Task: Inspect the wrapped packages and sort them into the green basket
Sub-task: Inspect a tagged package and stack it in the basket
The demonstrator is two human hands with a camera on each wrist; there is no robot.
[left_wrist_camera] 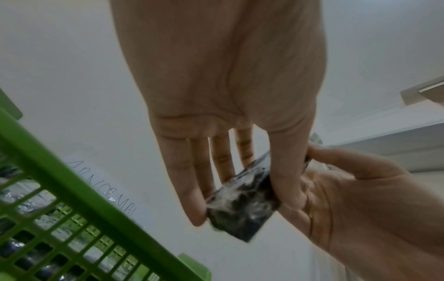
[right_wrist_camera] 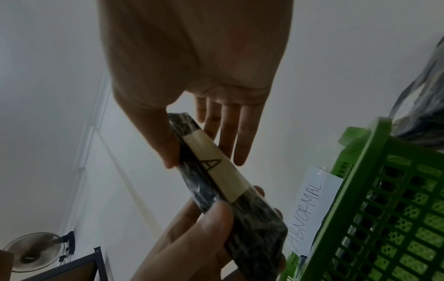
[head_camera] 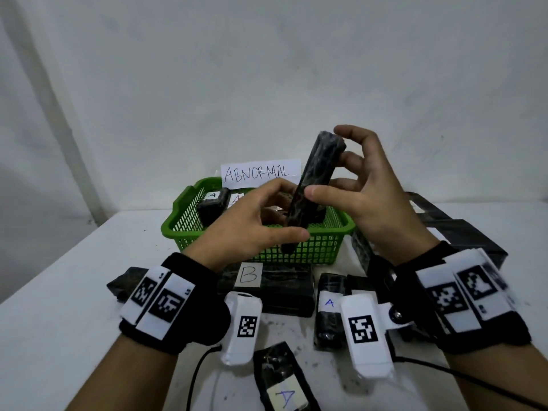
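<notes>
A long package wrapped in black plastic (head_camera: 314, 179) is held up, tilted, above the green basket (head_camera: 184, 226). My left hand (head_camera: 281, 216) pinches its lower end between thumb and fingers. My right hand (head_camera: 335, 167) holds its upper part, thumb on the near side and index finger curled over the top. In the right wrist view the package (right_wrist_camera: 252, 228) carries a pale label (right_wrist_camera: 213, 167) marked A. The left wrist view shows the package's end (left_wrist_camera: 242, 207) between my thumb and fingers, with the basket rim (left_wrist_camera: 60, 190) below.
A paper sign reading ABNORMAL (head_camera: 261, 173) stands behind the basket, which holds a few black packages (head_camera: 212, 206). More packages lie on the white table: one labelled B (head_camera: 267, 283), two labelled A (head_camera: 329, 310) (head_camera: 284, 381), and bigger ones at the right (head_camera: 462, 232).
</notes>
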